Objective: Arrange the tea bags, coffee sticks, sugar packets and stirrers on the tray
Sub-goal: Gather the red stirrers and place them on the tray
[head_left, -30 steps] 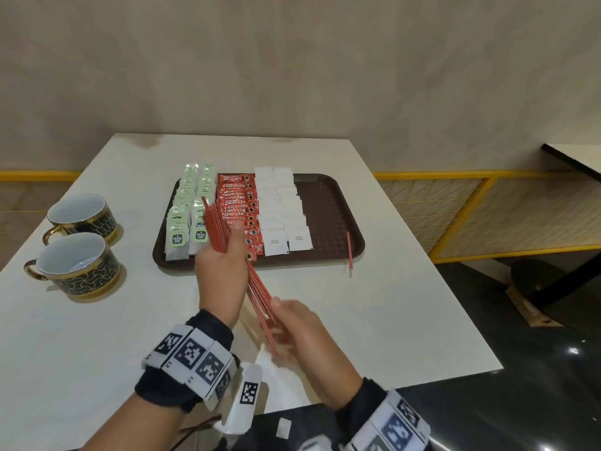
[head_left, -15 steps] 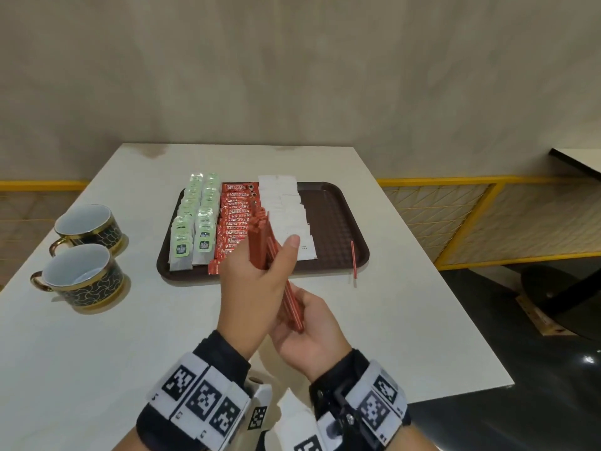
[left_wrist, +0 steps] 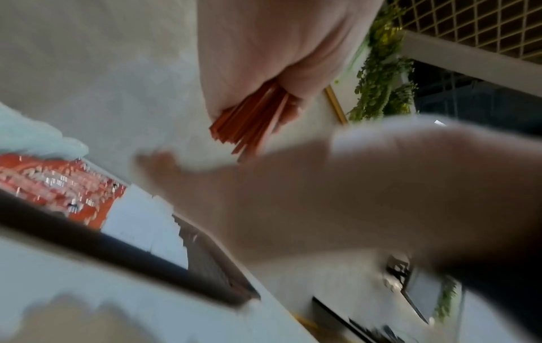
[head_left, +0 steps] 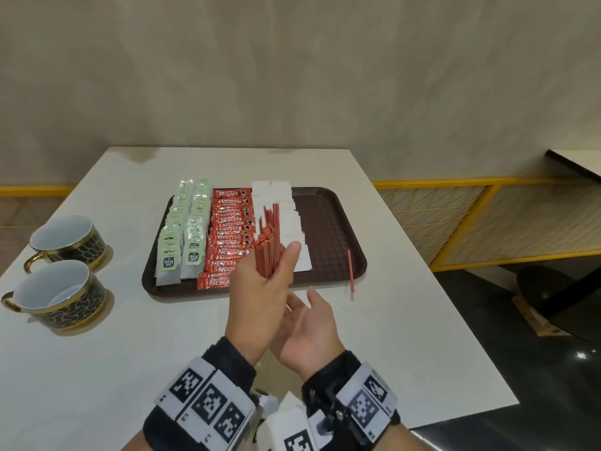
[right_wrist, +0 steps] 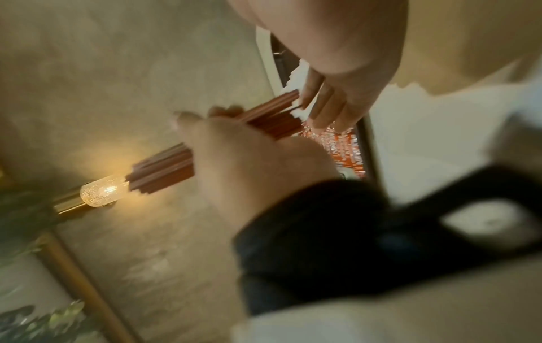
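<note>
Left hand (head_left: 260, 297) fingers clamped on upright stirrers (head_left: 268, 245), right hand (head_left: 309, 330) fingers apart below, tray (head_left: 328, 222) beyond, one stray stirrer (head_left: 350, 271) right.

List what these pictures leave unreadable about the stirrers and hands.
- Stirrer bundle: count unreadable, head view, overlapping sticks.
- Bundle's lower end: hidden by left hand, head view.
- Right hand: contact with the bundle unclear, motion blur in left wrist view.
- Sugar packets: print too small.

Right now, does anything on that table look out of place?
Yes: one red stirrer lies alone across the tray's front right rim, half on the table. The other stirrers are bundled upright in the left hand.
</note>
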`<action>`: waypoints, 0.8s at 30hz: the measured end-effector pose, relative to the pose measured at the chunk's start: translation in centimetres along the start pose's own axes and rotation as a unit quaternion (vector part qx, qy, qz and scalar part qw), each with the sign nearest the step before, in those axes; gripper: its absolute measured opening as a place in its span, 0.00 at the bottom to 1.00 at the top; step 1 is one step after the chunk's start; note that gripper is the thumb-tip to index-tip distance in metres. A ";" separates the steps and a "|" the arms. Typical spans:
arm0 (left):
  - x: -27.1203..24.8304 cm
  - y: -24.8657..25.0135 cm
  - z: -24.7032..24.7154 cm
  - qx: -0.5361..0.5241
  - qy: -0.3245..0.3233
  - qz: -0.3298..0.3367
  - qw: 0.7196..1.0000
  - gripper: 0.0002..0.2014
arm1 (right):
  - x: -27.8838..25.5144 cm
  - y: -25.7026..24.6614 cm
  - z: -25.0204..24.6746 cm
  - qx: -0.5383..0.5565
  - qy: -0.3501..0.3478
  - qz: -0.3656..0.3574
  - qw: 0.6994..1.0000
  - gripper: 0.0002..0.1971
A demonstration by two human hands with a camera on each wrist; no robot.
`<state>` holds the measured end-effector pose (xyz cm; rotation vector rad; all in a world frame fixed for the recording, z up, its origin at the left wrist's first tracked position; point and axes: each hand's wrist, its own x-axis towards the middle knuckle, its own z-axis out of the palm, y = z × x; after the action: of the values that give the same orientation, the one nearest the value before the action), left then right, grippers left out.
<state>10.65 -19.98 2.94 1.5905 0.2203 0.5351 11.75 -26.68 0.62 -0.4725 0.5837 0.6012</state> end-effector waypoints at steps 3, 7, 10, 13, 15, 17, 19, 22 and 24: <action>-0.3 -0.9 0.6 0.012 -0.025 -0.021 0.999 0.09 | 0.3 -1.0 1.1 -0.048 -0.072 -0.023 0.996 0.24; 1.8 -0.5 -1.1 -0.014 -0.013 -0.039 0.999 0.15 | 1.1 -4.2 1.5 -0.341 -0.037 -0.155 0.927 0.17; 3.0 -0.7 -3.0 -0.010 0.008 -0.053 0.998 0.17 | 2.0 -9.6 0.8 -0.564 0.135 -0.378 0.721 0.12; 3.0 -1.5 -3.9 -0.009 0.006 -0.082 0.997 0.16 | 3.3 -14.1 -1.4 -0.717 0.280 -0.318 0.554 0.19; 3.0 -2.0 -3.9 -0.014 -0.005 -0.118 0.993 0.15 | 4.5 -15.2 -3.0 -0.731 0.307 -0.227 0.565 0.20; 3.0 -2.5 -3.7 -0.013 -0.025 -0.143 0.989 0.14 | 5.9 -15.0 -4.2 -0.679 0.284 -0.168 0.656 0.18; 3.1 -2.6 -3.4 -0.007 -0.042 -0.154 0.987 0.15 | 6.8 -14.4 -4.8 -0.586 0.251 -0.132 0.759 0.11; 3.4 -2.8 -3.2 -0.003 -0.064 -0.169 0.984 0.17 | 5.8 -13.5 -4.2 -0.517 0.238 -0.154 0.808 0.04; 3.7 -3.2 -3.2 0.002 -0.072 -0.186 0.980 0.18 | 3.9 -12.0 -3.3 -0.561 0.205 -0.202 0.776 0.08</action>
<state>12.97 -15.12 0.56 1.5374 0.3982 0.1287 20.87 -35.82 -1.36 -1.8614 0.4510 0.3684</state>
